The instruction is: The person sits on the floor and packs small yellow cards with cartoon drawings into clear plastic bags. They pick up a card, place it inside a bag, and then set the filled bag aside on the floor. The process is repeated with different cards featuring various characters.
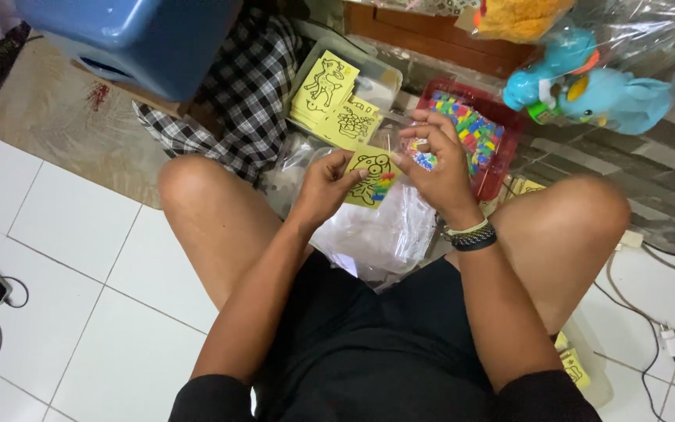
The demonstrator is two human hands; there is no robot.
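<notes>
Sitting on the white tiled floor (87,258), one person works between the knees. Left hand (328,187) pinches one yellow card (372,178) with a cartoon outline, thumb on its left edge; card partly coloured at its right side. Right hand (435,160) grip: fingers curled, thumb and forefinger pressed together just beside the card's top right corner; can't tell what they pinch. One beaded bracelet (472,236) on the right wrist. Below the card: clear plastic bags (388,230). Beyond: one clear bin (380,74) with at least three more yellow cards (330,86), one red tray (501,168) of coloured bits. One blue stool (134,35) top left, two blue plush toys (587,90) top right.
</notes>
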